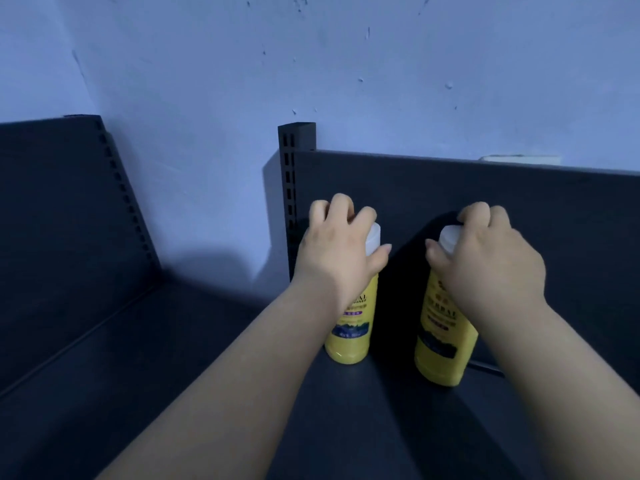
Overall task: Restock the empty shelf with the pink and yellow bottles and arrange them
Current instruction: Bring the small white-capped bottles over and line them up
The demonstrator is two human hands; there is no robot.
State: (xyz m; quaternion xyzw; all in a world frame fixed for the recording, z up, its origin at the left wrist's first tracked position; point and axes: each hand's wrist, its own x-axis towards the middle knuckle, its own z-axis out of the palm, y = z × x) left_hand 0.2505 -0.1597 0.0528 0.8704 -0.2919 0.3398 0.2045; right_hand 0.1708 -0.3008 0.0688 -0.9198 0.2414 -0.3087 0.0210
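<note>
**Two yellow bottles going down at the back of the shelf**

Nearest the camera, both forearms are reaching forward over the dark shelf (pixel 363 427), bare in front of the bottles. The left hand (pixel 341 251) is clamping down over the white cap of the left yellow bottle (pixel 349 327), fingers curled round the top — a grip from above that looks chosen to steer the base onto the board without knocking the label round. Just beside it, with a gap between them, the right hand (pixel 491 261) is wrapping the cap of the right yellow bottle (pixel 440 337) the same way; this one is leaning slightly, its foot seeming to rest on the shelf. Both labels are facing outward, as a shopper would want. Behind them the back panel (pixel 485 202) is rising, and the slotted upright (pixel 290 188) is marking the left end — so the row appears to be starting from that corner. Beyond, the blue wall (pixel 311 64). No pink bottles are showing yet.
</note>
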